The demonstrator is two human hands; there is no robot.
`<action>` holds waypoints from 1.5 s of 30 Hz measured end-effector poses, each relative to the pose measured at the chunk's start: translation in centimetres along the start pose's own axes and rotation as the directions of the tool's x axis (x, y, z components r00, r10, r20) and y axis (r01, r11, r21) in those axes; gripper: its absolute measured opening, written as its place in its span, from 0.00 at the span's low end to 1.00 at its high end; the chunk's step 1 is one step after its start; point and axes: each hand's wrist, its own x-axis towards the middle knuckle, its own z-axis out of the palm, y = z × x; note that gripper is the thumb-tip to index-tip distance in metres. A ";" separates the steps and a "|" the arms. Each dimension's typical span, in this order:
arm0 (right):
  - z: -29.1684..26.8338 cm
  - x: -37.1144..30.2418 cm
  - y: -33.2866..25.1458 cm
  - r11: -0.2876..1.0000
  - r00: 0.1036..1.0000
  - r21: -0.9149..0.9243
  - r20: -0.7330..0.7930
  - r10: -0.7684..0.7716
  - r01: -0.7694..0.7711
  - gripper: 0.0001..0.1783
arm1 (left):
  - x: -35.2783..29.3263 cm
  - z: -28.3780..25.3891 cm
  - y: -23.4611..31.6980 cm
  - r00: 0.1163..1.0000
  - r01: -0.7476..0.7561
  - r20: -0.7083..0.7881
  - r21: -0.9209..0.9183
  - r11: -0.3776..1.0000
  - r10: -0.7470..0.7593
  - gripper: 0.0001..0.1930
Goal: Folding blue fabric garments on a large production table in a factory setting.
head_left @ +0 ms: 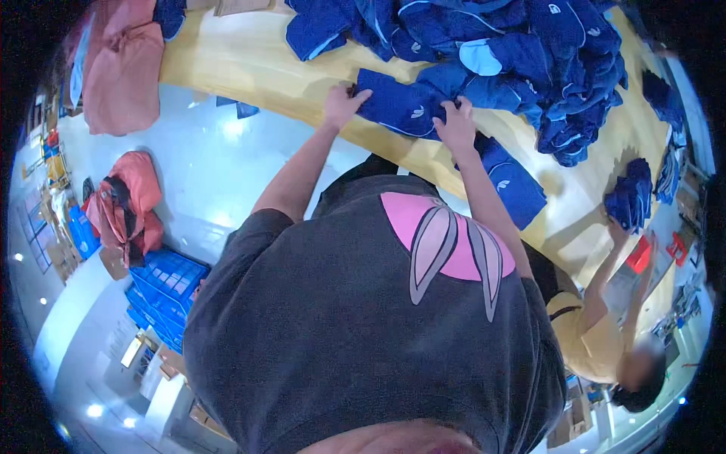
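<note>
The left hand [342,107] and right hand [456,127] have their fingers on opposite ends of a navy garment [397,98] lying on the worktop [242,64]; whether they pinch the cloth, I cannot tell. It bears a small pale emblem [417,112], no lettering legible. Just beyond, a navy heap [522,45] crowds the space. Beside the right forearm [490,189] lies a folded navy piece [518,193] with a similar emblem. Farther right, a co-worker [586,333] holds a navy bundle [634,193].

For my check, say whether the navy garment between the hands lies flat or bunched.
Mostly flat: the navy garment forms a smooth panel on the table, pale emblem showing. Whether folded: cannot tell.
</note>
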 end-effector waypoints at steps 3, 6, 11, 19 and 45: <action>1.5 1.0 3.8 0.950 0.943 0.277 0.329 0.046 -0.143 0.13 | 1.0 1.9 1.5 0.999 -0.031 -0.037 0.126 0.992 0.036 0.16; 3.2 0.3 5.2 0.884 0.905 0.374 0.409 0.113 -0.279 0.15 | 1.1 1.9 2.1 0.998 0.010 -0.070 0.127 0.992 -0.001 0.18; 5.9 -2.0 6.4 0.674 0.828 0.482 0.328 0.454 -0.560 0.20 | 0.0 2.2 2.8 0.998 0.048 -0.044 -0.101 0.994 -0.053 0.19; 2.3 -0.6 0.8 0.638 0.735 0.396 0.514 0.442 -0.660 0.30 | 0.1 2.3 -0.1 0.998 -0.052 -0.018 0.113 0.992 0.055 0.17; -20.3 -21.1 16.4 0.669 0.626 0.118 -0.266 0.733 -0.734 0.28 | -15.4 22.0 20.8 0.620 -0.783 0.372 0.248 0.570 0.691 0.29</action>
